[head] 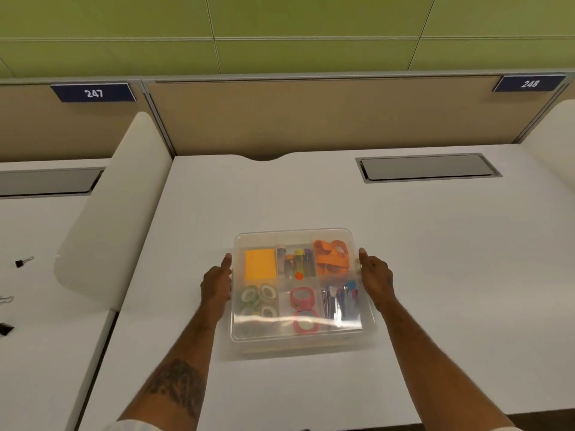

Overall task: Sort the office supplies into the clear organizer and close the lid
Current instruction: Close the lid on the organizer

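Observation:
The clear organizer (pixel 239 335) sits mid-desk with its transparent lid (pixel 298 233) lying over the compartments. Through the lid I see orange sticky notes (pixel 260 263), small glue tubes (pixel 295 262), an orange tape dispenser (pixel 331 256), washi tape rolls (pixel 259 298), pink tape rolls (pixel 302 306) and a bunch of clips (pixel 340 300). My left hand (pixel 216 283) grips the box's left side, thumb up along the edge. My right hand (pixel 375 276) grips the right side the same way.
The white desk (pixel 435 259) has a grey cable hatch (pixel 426 167) at the back right. A white divider (pixel 115 213) bounds it on the left. Beyond it, black binder clips (pixel 23 262) lie on the neighbouring desk. A tan partition stands behind.

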Demonstrator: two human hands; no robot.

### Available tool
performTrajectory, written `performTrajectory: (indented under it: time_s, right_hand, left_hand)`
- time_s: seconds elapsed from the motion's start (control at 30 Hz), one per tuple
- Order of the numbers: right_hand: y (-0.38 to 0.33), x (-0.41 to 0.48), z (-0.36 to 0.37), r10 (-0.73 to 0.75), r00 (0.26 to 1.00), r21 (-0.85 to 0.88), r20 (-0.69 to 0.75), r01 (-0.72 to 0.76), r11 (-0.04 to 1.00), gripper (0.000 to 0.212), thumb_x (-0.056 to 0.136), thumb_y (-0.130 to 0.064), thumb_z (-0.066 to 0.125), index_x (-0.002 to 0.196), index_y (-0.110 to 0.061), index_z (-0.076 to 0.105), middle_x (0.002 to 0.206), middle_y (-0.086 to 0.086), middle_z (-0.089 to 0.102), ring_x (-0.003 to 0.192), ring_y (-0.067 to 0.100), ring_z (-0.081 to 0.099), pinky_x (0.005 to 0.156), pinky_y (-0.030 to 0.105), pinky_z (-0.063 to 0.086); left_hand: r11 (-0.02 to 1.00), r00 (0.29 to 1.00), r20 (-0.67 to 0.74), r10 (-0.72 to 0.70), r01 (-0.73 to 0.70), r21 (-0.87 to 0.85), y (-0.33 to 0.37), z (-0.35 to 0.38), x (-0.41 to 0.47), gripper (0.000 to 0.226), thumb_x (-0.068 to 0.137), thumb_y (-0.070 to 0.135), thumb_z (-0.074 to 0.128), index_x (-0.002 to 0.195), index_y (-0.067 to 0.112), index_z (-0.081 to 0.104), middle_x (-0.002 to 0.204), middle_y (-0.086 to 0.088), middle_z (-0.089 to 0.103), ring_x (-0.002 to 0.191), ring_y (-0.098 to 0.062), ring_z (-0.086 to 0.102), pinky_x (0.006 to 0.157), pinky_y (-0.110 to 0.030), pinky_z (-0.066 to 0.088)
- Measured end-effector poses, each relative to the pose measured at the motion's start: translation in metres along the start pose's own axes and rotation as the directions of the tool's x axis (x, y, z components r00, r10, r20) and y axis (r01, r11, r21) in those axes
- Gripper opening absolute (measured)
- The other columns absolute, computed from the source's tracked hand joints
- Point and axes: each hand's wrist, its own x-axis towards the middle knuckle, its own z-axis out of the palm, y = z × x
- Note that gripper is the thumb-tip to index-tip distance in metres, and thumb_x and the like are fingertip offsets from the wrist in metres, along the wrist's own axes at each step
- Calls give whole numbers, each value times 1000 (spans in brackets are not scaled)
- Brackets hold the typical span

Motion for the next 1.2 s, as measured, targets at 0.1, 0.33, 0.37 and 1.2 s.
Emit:
performTrajectory:
  time_s: [0.1, 0.33, 0.37, 1.2]
  right_hand:
    - [-19, 23, 6, 10, 1000, 5, -1, -10, 1000, 53, 100, -47, 36, 104, -3, 65, 103, 15, 67, 96, 32, 61, 83, 36, 47]
    - [-41, 68, 23, 40, 999, 34, 8, -40, 999, 49, 100, -44, 40, 115, -4, 63, 116, 14, 66, 104, 30, 59, 94, 41, 48]
    - [-42, 72, 25, 47, 999, 43, 2, -47, 998, 47, 100, -43, 41, 113, -4, 64, 113, 14, 66, 100, 29, 59, 91, 38, 47]
    - [-44, 71, 30, -20, 994, -65, -103, 14, 998, 51, 100, -49, 34, 117, -7, 59, 116, 14, 63, 99, 27, 58, 84, 33, 43]
  left_hand:
    - [997, 999, 9, 50, -51, 54, 18, 11, 21, 55, 93, 62, 44, 77, 11, 56, 73, -6, 55, 69, -24, 51, 68, -35, 42]
    - [995, 999, -23, 42, -40, 89, 39, 37, 56, 56, 94, 59, 44, 69, 9, 48, 69, -4, 49, 67, -21, 47, 68, -31, 39]
    - [997, 999, -26, 21, -19, 79, 39, 38, 60, 56, 94, 59, 44, 70, 10, 49, 70, -4, 50, 68, -21, 47, 70, -32, 39]
    - [944, 957, -182, 228, -172, 280, 46, 46, 53, 50, 96, 54, 45, 115, 9, 56, 116, -13, 61, 107, -30, 57, 88, -40, 43]
